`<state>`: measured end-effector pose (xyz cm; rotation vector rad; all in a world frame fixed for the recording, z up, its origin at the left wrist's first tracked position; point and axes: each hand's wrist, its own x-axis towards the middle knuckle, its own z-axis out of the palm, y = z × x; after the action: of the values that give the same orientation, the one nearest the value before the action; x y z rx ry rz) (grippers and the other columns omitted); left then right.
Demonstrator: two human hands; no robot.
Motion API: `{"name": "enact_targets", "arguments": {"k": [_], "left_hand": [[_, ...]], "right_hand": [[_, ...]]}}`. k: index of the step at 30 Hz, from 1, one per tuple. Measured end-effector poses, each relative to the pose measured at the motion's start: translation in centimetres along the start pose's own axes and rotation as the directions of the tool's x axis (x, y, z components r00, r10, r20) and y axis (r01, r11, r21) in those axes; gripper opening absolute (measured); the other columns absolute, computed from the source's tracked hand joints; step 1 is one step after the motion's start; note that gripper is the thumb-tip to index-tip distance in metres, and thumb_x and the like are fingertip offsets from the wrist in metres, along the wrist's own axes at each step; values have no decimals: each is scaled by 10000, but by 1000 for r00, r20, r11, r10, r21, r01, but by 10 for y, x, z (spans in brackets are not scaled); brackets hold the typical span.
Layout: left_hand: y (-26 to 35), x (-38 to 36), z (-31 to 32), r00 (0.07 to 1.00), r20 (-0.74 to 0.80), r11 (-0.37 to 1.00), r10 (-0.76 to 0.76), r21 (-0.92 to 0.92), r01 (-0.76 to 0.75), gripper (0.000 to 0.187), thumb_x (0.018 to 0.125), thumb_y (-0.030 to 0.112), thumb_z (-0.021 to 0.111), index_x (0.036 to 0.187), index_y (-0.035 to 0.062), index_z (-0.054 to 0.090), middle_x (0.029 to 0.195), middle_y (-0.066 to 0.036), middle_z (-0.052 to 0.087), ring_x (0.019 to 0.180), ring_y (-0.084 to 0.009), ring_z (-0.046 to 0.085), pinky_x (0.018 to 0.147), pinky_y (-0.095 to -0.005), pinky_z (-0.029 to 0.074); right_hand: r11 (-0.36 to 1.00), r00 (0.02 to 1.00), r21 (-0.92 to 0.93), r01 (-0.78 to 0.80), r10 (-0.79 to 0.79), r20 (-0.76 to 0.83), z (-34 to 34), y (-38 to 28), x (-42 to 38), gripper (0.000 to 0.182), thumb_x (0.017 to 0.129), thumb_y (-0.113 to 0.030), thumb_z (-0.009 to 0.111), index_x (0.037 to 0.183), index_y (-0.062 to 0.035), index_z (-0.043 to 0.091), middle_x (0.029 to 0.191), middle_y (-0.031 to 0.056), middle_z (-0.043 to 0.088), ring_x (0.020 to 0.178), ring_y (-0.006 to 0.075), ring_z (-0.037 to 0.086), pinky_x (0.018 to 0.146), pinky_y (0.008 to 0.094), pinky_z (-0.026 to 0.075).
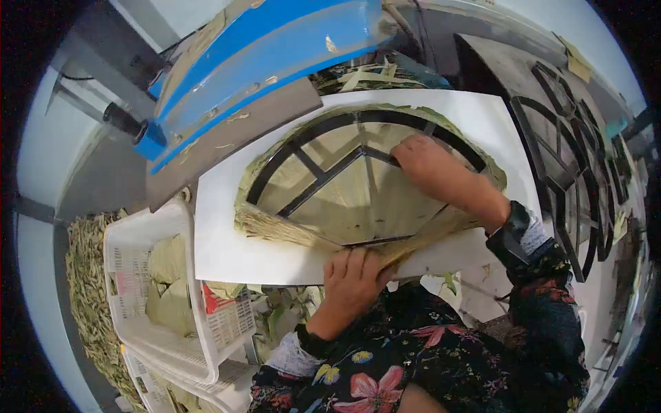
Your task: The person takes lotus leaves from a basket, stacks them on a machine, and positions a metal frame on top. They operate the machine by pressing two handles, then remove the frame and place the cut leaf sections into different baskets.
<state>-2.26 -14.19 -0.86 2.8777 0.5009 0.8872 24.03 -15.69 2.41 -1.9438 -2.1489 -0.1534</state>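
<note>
A black fan-shaped frame [310,196] with inner bars lies on a spread of pale green dried leaves [337,210], whose edges stick out around it. Beneath them is a white board [234,265]. My left hand [351,286] is closed at the near edge, its bent fingers on the gathered leaf rim by the frame's lower point; the thumb is partly hidden. My right hand [430,165] reaches over the frame from the right, fingers curled on the bar at upper right. Its fingertips are mostly hidden.
On the left stands a white plastic basket [206,330] holding folded leaf pieces [171,303]. Beyond it lies a heap of dry leaf scraps [96,296]. A blue machine part [275,65] rises behind the board. More black frames [568,172] rest on the right.
</note>
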Motion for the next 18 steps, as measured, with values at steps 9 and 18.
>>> {"name": "enact_targets", "arguments": {"k": [9, 18], "left_hand": [[-7, 11, 0, 997, 14, 996, 78, -42, -77, 360, 644, 308, 732, 853, 58, 579, 816, -82, 517, 732, -257, 496, 633, -371, 422], [-174, 31, -76, 950, -287, 991, -123, -91, 100, 542, 709, 102, 654, 1196, -39, 461, 1172, -220, 511, 1120, -344, 477, 955, -386, 371]], "right_hand": [[993, 988, -101, -56, 41, -146, 15, -7, -11, 206, 723, -88, 534, 912, -8, 525, 866, 141, 567, 850, 301, 554, 768, 378, 459], [954, 973, 299, 9, 60, -221, -24, -114, -42, 595, 699, -300, 676, 1202, -43, 489, 1213, 146, 499, 1134, 317, 465, 959, 458, 369]]}}
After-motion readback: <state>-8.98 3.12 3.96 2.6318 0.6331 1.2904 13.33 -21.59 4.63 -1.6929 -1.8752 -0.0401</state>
